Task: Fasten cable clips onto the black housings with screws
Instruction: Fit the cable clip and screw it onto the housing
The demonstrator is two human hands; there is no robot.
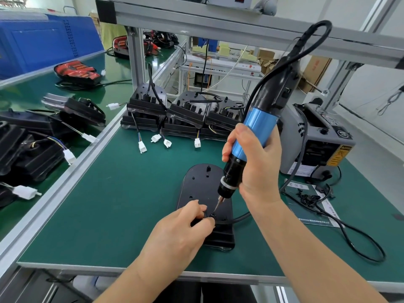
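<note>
A black housing (205, 193) lies flat on the green surface (122, 193), close to its near edge and roughly midway along it. The right hand (253, 162) is wrapped closed around the blue-and-black electric screwdriver (251, 136), holding it nearly upright with a slight tilt; its bit (219, 203) points down onto a small black cable clip (212, 216) at the near part of the housing. The left hand (181, 230) rests on the near-left part of the housing, thumb and forefinger pinched in at the clip beside the bit tip; whether they actually grip the clip cannot be told. A black cable (238, 218) runs from under the clip toward the right edge. Along the far edge stand stacks of more black housings (183, 114) with wires ending in white connectors (167, 142) that dangle onto the surface. Near the right edge a paper sheet (314, 204) carries a small heap of black screws (307, 199), and behind it stands a grey tape dispenser machine (314, 136).
</note>
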